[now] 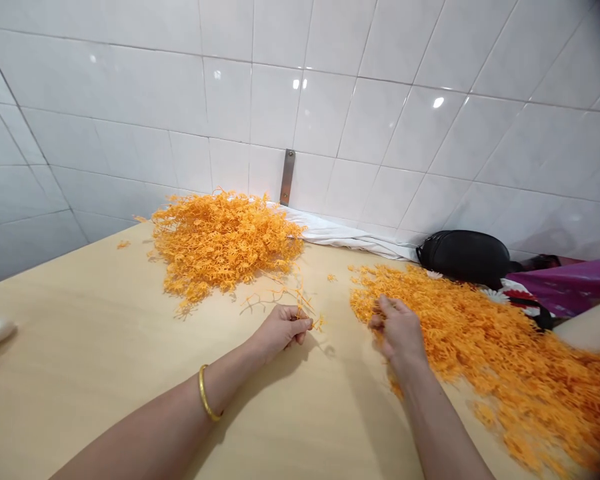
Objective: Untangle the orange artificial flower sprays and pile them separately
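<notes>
Left hand (283,329) pinches a small orange plastic sprig (316,323) mid-frame; right hand (399,331) fingers curled into the right orange pile (485,347), grip unclear. Second pile (223,241) upper left on the table (90,360).

**Two orange heaps, two hands, one each of the rest**

One table (105,347) carries two heaps of orange plastic sprigs: the upper heap (220,243) in the middle of the frame and the right heap (505,360) running to the lower right. The loose sprigs (275,293) between them are few but too tangled to count.

Two hands show, the left hand (280,330) and the right hand (400,333). One single sprig (318,324) sits in the left fingers.

There is one gold bangle (207,397), one black bag (465,257), one white cloth (340,235), one metal bracket (287,176) and one purple sheet (575,283).
</notes>
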Available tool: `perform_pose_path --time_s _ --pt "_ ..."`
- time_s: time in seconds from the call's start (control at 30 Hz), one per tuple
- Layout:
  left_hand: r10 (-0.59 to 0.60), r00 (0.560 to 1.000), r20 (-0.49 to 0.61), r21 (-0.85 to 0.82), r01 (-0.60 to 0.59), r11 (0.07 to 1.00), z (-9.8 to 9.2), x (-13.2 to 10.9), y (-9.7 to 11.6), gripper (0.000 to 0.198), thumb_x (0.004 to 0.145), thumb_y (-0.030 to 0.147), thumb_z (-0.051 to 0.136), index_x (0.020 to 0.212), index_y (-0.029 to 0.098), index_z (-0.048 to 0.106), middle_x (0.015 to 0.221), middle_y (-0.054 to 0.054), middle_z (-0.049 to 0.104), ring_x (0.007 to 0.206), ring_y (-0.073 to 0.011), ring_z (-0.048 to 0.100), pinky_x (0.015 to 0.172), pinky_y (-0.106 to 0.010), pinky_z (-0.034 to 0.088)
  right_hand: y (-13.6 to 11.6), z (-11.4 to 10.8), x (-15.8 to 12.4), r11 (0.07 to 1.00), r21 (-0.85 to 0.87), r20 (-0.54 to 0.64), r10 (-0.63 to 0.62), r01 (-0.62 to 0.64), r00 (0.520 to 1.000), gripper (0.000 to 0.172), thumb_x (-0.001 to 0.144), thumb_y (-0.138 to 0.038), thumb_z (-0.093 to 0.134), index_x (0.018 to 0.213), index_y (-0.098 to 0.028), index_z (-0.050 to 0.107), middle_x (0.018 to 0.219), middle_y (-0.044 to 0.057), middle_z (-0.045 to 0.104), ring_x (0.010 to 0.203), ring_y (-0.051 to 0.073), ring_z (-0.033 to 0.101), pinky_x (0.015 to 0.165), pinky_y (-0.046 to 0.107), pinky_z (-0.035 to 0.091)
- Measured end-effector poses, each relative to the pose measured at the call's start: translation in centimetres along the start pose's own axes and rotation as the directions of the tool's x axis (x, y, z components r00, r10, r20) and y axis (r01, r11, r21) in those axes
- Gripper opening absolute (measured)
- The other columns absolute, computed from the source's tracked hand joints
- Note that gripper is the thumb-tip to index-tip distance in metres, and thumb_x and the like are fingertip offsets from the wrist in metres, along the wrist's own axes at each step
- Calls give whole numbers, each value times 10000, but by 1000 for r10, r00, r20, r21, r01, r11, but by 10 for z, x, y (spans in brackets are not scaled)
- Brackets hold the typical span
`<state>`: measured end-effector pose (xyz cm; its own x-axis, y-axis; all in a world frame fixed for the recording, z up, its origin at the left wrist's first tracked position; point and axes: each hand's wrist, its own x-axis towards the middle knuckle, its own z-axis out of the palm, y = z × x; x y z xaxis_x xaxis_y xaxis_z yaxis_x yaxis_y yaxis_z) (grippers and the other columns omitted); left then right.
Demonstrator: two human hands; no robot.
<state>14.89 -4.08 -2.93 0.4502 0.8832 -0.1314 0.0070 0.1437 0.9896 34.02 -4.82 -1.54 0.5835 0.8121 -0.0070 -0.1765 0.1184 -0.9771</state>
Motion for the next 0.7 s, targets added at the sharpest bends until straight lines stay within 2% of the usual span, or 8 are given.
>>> perform_pose_path --time_s 0.1,0.17,0.27,0.47,0.53,0.63,0.67,0.7 --pt "25 995 -99 26 -23 999 7 0 -1 221 639 348 545 574 154 463 374 61 425 296 -32 257 334 -185 176 1 9 -12 997 -70 288 52 -33 956 260 578 -323 610 765 -163 526 597 -49 523 341 27 372 380 197 347" --pt "53 988 -147 38 -48 998 11 1 -3 221 652 343 529 566 155 452 379 58 429 301 -33 269 339 -183 192 2 16 -22 996 -74 417 72 -45 906 264 606 -360 591 760 -154 530 515 -74 450 327 22 323 376 194 331" --pt "81 976 -202 50 -72 996 14 1 -6 228 664 331 513 545 153 434 384 54 427 309 -30 283 351 -178 211 4 22 -33 984 -177 470 91 -7 878 277 639 -422 559 665 -150 511 425 -101 309 314 24 264 353 184 283" --pt "147 977 -156 26 -144 989 14 3 -9 153 668 249 473 561 140 466 394 50 410 327 -33 291 373 -182 228 16 30 -43 847 -454 586 51 276 808 310 642 -434 551 544 -144 499 402 -65 365 350 49 314 345 183 233" --pt "172 978 -119 51 -166 985 12 3 -10 170 671 251 466 542 140 460 395 46 404 343 -37 298 385 -185 231 16 29 -38 844 -461 495 -12 275 869 323 667 -453 511 552 -151 495 371 -67 344 331 57 309 337 190 236" --pt "166 981 -98 103 -156 982 11 3 -13 200 673 254 456 506 149 421 398 43 400 358 -40 290 397 -189 225 6 15 -21 900 -387 114 -172 203 979 334 669 -491 483 604 -163 488 371 -64 358 335 78 350 364 212 303" --pt "166 982 -93 128 -153 980 11 3 -14 206 674 253 450 498 151 414 400 41 399 364 -42 292 402 -191 227 0 7 -15 917 -336 -9 -232 216 973 341 679 -504 462 625 -168 481 391 -61 367 345 84 361 383 226 333" --pt "174 981 -90 159 -158 975 12 3 -16 212 674 252 444 490 153 406 401 40 395 373 -46 297 407 -193 231 -7 -2 -10 902 -342 -52 -298 264 953 349 684 -515 450 637 -171 483 418 -53 386 353 86 360 395 240 346"
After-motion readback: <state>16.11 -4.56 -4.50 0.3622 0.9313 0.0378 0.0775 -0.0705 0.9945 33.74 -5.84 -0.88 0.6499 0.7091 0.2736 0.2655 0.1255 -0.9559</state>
